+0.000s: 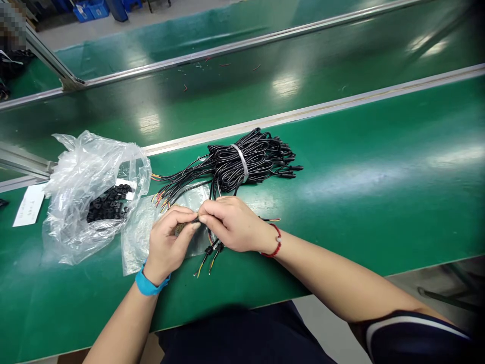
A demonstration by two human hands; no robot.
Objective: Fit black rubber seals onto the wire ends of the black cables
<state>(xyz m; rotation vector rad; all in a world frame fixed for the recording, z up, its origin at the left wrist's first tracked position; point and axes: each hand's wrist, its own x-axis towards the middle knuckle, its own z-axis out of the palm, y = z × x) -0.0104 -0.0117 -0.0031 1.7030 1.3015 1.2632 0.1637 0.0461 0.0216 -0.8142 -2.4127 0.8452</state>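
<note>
The small dark piece (196,220) sits between the left hand (170,241) and the right hand (230,222), just above the flat clear bag (137,236) on the green table (341,202). We see the left thumb and forefinger pinching it from 2 sides, a light hold that, in our judgement, suits something so small. The right thumb and forefinger are pressed together at its other end, probably to steady it against the left; most of it is hidden, so we cannot tell its exact shape or whether a cable runs through it.

Beyond the hands lies the cable bundle (227,169), its pale band (242,162) around the middle, we suppose to stop the lengths from tangling. Its plugs (290,172) point right, and its coloured wire ends (159,198) point left, which leaves those ends near the left hand. The open clear bag (70,189) stands to the left, with the black parts (108,203) showing, likely set there for easy reach.

As for the grip, we find the piece right at the fingertips, clear of the palms. Just below the right fingers, 2 black fittings (208,250) sit on cables, with the stripped tips pointing towards the table's near edge.
</note>
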